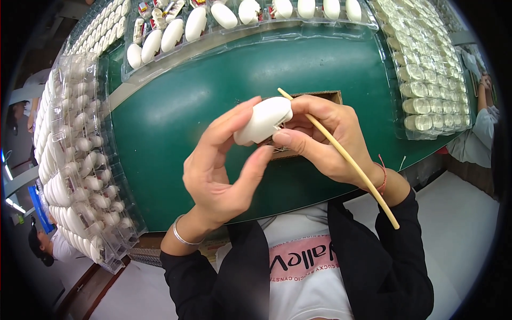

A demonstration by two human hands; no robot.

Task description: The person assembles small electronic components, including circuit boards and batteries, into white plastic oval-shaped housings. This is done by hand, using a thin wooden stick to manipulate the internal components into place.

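Between my two hands, above the green table [176, 112], is a smooth white egg-shaped plastic shell [265, 118] with small parts showing at its lower right edge. My left hand [221, 165] curls around the shell's left side, fingers on top and thumb below. At the right end, my right hand [330, 136] pinches the shell between thumb and forefinger. A thin wooden stick [352, 165] rests slantwise in the same right hand, its tip pointing up past the shell. Partly hidden beneath the hands lies a shallow brown cardboard box [335, 97]; most of its contents cannot be seen.
Along the far edge, a clear plastic tray [320, 25] holds several white shells and small red-and-white parts. Stacked trays of white shells [80, 160] stand at the left. Stacked trays of clear, yellowish pieces [426, 85] stand at the right. Other people are beyond both sides.
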